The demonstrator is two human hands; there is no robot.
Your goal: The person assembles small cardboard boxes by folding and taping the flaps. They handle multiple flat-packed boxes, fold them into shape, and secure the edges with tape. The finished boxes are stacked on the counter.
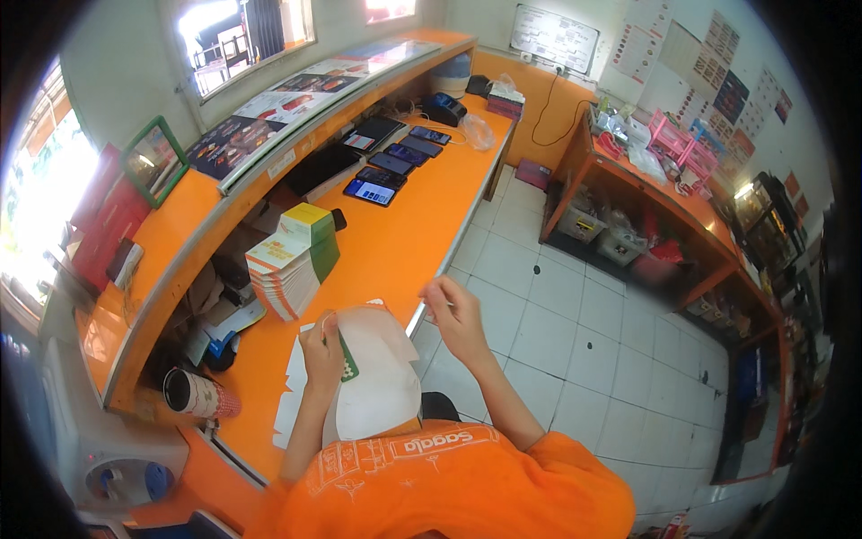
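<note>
A white cardboard sheet [375, 382] with a cut, flapped edge lies at the near end of the orange counter, in front of my body. My left hand [321, 352] is closed at its left edge, gripping it beside a small green printed patch. My right hand [456, 316] is raised past the counter's edge, apart from the sheet. Its fingers are curled together, and whatever they may hold is too small to tell. Just beyond my left hand stands a stack of flattened printed cartons [285, 269] in white, orange and green, with a yellow-topped box [308, 220] against it.
Several phones [375, 187] lie in a row farther along the counter [395, 242]. A card terminal [444, 110] sits beyond them. At the near left stands a patterned cylindrical container [202, 395]. Across the tiled floor [575, 314] is a shelf unit [646, 216] with pink baskets.
</note>
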